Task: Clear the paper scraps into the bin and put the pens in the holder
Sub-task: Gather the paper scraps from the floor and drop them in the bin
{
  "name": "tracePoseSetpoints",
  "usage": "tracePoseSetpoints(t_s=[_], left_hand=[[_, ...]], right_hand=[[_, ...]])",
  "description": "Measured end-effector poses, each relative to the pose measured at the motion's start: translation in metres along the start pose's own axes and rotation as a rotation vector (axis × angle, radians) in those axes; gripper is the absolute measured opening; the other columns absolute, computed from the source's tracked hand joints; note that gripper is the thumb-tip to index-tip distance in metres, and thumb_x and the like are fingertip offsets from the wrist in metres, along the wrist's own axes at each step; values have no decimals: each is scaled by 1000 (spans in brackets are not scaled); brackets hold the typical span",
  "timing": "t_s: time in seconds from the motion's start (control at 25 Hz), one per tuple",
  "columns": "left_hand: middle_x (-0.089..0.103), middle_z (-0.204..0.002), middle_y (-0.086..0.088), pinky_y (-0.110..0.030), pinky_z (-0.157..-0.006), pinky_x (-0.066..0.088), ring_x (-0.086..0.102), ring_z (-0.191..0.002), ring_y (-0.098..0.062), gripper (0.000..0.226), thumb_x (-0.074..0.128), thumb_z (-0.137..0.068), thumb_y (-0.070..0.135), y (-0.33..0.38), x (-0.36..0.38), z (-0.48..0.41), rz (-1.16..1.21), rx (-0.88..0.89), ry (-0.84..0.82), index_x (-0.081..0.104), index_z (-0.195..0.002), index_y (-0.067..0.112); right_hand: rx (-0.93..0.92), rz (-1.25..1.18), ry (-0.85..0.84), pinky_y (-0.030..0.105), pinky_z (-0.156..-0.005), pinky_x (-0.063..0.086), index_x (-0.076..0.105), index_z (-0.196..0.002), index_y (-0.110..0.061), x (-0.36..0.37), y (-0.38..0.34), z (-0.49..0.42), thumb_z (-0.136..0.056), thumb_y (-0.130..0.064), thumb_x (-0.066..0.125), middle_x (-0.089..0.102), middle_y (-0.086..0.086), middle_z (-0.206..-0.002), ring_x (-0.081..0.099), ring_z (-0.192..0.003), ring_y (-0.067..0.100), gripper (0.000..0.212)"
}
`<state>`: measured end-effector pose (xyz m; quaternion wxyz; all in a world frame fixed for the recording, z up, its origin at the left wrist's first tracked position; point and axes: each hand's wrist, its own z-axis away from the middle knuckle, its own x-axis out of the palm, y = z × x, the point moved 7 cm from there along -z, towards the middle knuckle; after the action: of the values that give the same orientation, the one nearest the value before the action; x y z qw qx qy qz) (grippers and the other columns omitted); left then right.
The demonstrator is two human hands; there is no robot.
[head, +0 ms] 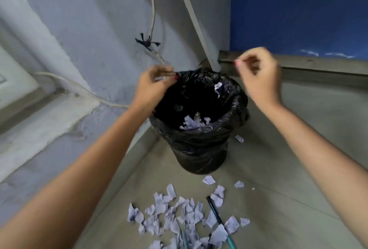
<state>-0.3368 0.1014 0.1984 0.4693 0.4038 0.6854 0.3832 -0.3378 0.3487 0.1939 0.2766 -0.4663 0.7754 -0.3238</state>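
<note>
Nearest the camera, a heap of torn pale paper scraps (179,217) lay spread on the grey floor (278,169), well apart from both hands. A dark pen (214,210) lay slanted through the right side of the heap, partly under scraps, and a teal pen (231,241) showed at the bottom edge. A few stray scraps lay closer to the bin, and one small scrap (239,138) sat just beside its right side.

Beyond the heap stood the bin (201,155), lined with a black plastic bag (235,113) folded over its rim. More scraps lay inside, at the near side of the opening, and one piece (218,86) clung to the liner's far inner wall.

The left hand (154,87) was at the bin's far left rim, its thumb and fingertips pinched together on the edge of the bag. The right hand (258,77) hung above the far right rim, not touching it; its fingers were curled with thumb and forefinger tips close together, and the blur made it impossible to tell whether anything was held between them.

Behind the bin, a pale cable (153,9) ran down the bluish wall (89,29).
</note>
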Motion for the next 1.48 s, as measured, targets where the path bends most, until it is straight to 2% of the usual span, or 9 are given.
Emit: tracePoseSetpoints(t_s=[0.12,0.28,0.44,0.56,0.76,0.92,1.16,1.32,1.48], left_hand=[[52,-104,7,-17,-90,38,49,-101,-3,16,53,-89,14,-24,-35,58,-116,275,294,48,-102,20],[40,-125,-2,-22,-103,25,36,-118,-12,44,43,-84,34,-134,-56,133,-210,78,336,33,-123,18],[42,-135,-10,-40,-103,31,38,-120,-20,87,44,-70,75,-218,-36,207,-518,-136,-229,34,-133,15],[29,-148,-6,-57,-110,23,21,-137,-24,78,30,-74,78,-227,-5,243,-650,-24,-570,24,-136,30],[11,-155,3,-51,-107,-5,-4,-141,-22,65,39,-82,64,-216,60,307,-790,170,-957,19,-138,38],[45,-140,-3,-53,-107,28,21,-136,-23,54,32,-87,65,-211,62,317,-834,378,-892,38,-129,31],[59,-119,1,-37,-97,43,44,-117,-18,47,56,-76,59,-211,38,316,-916,718,-1048,48,-112,30],[61,-116,8,-38,-95,48,44,-117,-18,14,62,-79,41,-210,41,335,-997,842,-1063,58,-91,34],[58,-119,8,-42,-98,45,37,-122,-21,16,64,-75,40,-198,49,343,-1025,911,-1035,55,-86,34]], right_hand=[[216,158,89,11,-61,40,55,-90,-8,-32,92,52,-83,-8,54,62,6,-76,60,-72,13,7],[546,479,-686,36,-88,45,53,-115,-5,21,232,147,-82,-23,59,60,20,-121,57,-110,34,38],[354,644,-906,46,-109,26,36,-134,-4,65,225,225,-89,-32,35,31,20,-148,26,-136,36,53],[256,488,-901,41,-114,13,32,-137,-3,52,174,285,-88,-25,35,25,16,-151,17,-141,28,54],[171,239,-1158,26,-112,17,41,-132,-11,55,114,333,-86,-31,41,42,10,-143,27,-137,19,51],[-78,366,-1183,43,-103,42,51,-122,-19,47,109,328,-79,-30,43,51,16,-132,45,-125,30,45],[-456,531,-1310,28,-81,52,58,-95,-27,26,71,339,-71,-56,55,64,0,-102,53,-99,16,38],[-254,590,-1339,28,-73,49,46,-102,-19,11,52,368,-75,-64,44,64,0,-95,64,-85,21,53],[109,683,-1560,36,-75,47,33,-116,-14,0,50,404,-78,-37,54,61,11,-108,59,-97,35,50]])
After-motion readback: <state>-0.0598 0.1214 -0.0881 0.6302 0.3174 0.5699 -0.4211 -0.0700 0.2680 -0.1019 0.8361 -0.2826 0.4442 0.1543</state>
